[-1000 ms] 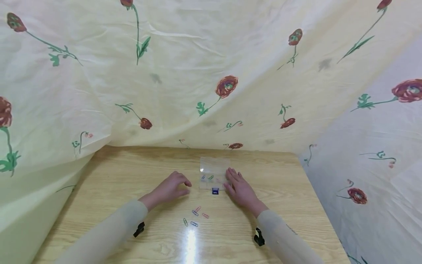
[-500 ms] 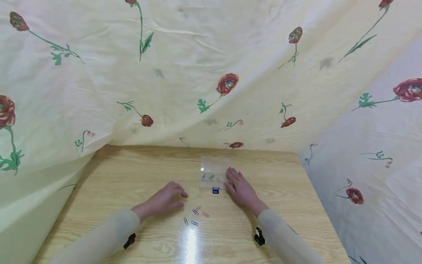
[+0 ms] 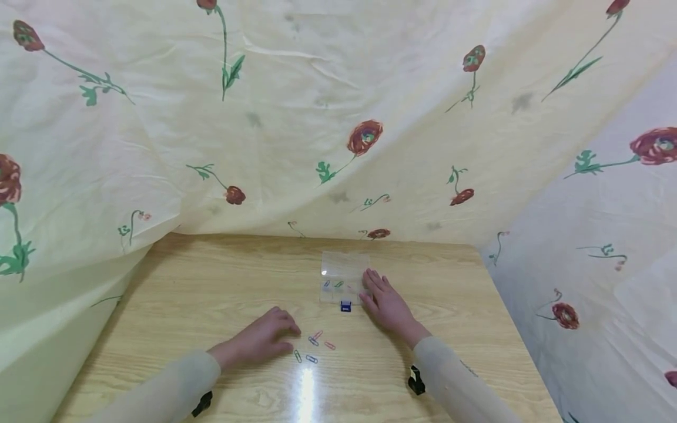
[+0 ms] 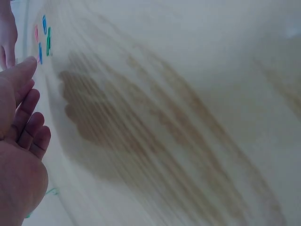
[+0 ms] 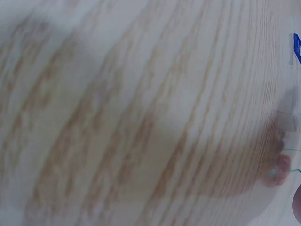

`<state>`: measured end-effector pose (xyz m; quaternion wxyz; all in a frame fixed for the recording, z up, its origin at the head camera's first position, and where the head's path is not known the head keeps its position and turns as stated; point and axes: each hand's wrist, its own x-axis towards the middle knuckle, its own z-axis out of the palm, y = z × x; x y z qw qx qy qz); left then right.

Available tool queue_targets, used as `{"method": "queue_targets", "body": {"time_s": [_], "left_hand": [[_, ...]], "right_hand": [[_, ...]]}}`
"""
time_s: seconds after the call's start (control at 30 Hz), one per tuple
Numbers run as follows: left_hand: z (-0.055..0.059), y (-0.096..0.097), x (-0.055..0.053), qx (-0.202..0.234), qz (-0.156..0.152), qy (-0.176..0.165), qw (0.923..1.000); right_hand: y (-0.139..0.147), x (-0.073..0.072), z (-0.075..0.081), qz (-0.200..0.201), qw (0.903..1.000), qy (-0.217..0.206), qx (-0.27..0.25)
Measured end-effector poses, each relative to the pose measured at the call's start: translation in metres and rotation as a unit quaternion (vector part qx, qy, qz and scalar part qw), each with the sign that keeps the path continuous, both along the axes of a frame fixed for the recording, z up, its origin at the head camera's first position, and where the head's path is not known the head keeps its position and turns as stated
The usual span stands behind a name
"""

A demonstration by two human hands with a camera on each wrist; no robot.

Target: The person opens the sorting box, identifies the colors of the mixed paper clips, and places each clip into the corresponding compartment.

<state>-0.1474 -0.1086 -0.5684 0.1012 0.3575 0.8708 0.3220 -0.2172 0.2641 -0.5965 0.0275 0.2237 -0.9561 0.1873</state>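
A clear plastic compartment box [image 3: 330, 296] lies with its lid [image 3: 344, 264] folded back and a blue clasp [image 3: 345, 306] at its front. In its back compartments lie a blue paper clip [image 3: 326, 284] and a green paper clip [image 3: 339, 284]. My right hand [image 3: 390, 305] rests along the box's right side, fingers straight. On the table are loose clips: a green one [image 3: 298, 356], two blue ones [image 3: 311, 359] and two pink ones [image 3: 330, 345]. Just left of them hovers my left hand [image 3: 261, 336], fingers loosely bent, thumb apart, nothing between them.
The wooden table [image 3: 211, 276] is backed by a flowered cloth [image 3: 285, 147], which also hangs at both sides. A bright light reflection [image 3: 307, 393] shows in front of the clips. Black wrist bands [image 3: 416, 380] sit under both sleeves.
My left hand has come back from beside the box, down towards the loose paper clips. My right hand stays at the box's right side.
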Motion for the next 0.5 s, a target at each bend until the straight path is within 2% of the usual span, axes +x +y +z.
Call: {"method": "queue_targets", "body": {"time_s": [0.33, 0.5], "left_hand": [[-0.010, 0.003, 0.006, 0.017, -0.016, 0.015, 0.9996], [-0.014, 0.004, 0.006, 0.005, -0.015, 0.003, 0.9999]], "right_hand": [[0.000, 0.001, -0.001, -0.004, 1.0000, -0.005, 0.003], [0.000, 0.000, -0.001, -0.001, 1.0000, -0.005, 0.004]]}}
